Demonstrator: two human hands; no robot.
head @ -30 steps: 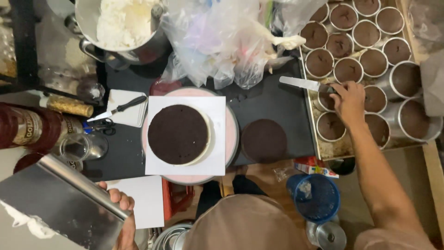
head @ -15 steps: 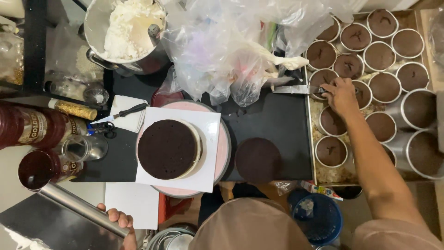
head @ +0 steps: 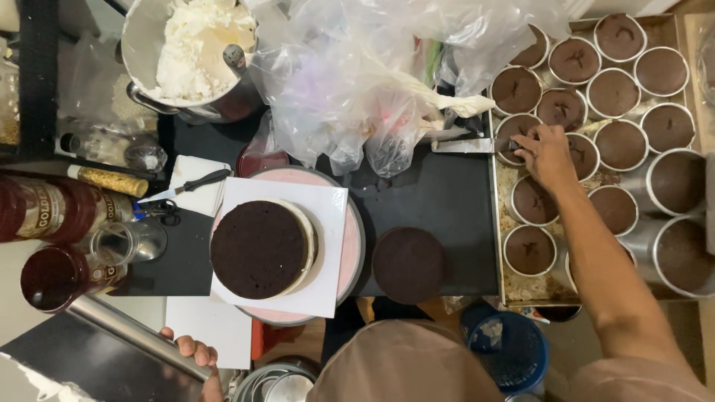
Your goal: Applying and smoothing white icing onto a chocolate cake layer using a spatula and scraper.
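My right hand [head: 544, 152] reaches over a baking tray [head: 500, 246] of several small round tins of dark cake [head: 530, 249]. It grips the handle of a flat metal spatula [head: 463, 145] whose blade points left. My left hand [head: 195, 353] rests at the bottom left, fingers curled on the edge of a dark metal tray [head: 97, 357]. In the middle, a round dark cake with a white filling layer [head: 261, 249] sits on a white square board on a pink turntable [head: 351, 246]. A separate dark cake layer [head: 408, 264] lies on the black surface to its right.
A metal pot of white cream [head: 190, 52] stands at the top left. Crumpled clear plastic bags [head: 365, 82] lie at top centre. Dark red jars [head: 52, 275], a glass [head: 126, 242] and a small knife on a white paper [head: 190, 184] crowd the left. A blue bucket [head: 510, 350] is below.
My right hand has shifted along the tins and taken hold of the spatula handle. The view has drifted, so the cake and turntable sit lower. My left hand stays on the dark tray.
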